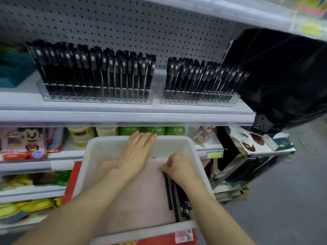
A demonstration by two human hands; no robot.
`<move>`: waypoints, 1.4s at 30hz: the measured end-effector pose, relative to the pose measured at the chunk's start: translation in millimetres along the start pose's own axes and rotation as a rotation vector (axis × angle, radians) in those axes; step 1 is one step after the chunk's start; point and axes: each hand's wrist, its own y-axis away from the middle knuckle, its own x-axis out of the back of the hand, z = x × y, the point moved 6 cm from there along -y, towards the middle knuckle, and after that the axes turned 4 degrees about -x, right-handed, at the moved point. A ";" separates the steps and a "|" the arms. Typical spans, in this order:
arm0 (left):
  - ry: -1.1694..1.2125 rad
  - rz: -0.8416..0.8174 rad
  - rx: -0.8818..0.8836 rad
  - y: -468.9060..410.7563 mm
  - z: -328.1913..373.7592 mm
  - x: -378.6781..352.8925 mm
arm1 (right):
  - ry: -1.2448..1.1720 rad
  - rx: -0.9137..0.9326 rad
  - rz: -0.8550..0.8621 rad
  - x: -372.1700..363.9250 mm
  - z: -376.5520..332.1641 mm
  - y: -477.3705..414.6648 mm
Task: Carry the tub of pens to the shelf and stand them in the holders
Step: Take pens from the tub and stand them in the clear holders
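Tub (99, 152) sitting low before shelf (123, 115), few black pens (170, 193) lying along its right side. Left hand (136, 156) lying flat inside, straight fingers touching far rim. Right hand (178, 167) curling round pens' upper ends. Left holder (95, 97) and right holder (198, 100) standing on shelf, both packed.

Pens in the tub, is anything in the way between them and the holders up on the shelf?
Nothing visible does. The right hand grips the pens in the tub; the left hand rests on its far rim, aside. The holders above already look crowded.
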 end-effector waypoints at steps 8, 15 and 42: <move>0.014 -0.041 0.024 1.0 1.6 -4.1 | 0.090 -0.006 -0.050 -12.9 -0.3 -0.8; 0.023 -0.043 0.032 0.2 2.8 1.1 | -0.194 -0.045 -0.052 -3.4 3.7 -11.3; -0.103 0.035 0.042 -147.5 15.8 70.4 | -0.685 0.228 0.863 286.7 28.9 -54.0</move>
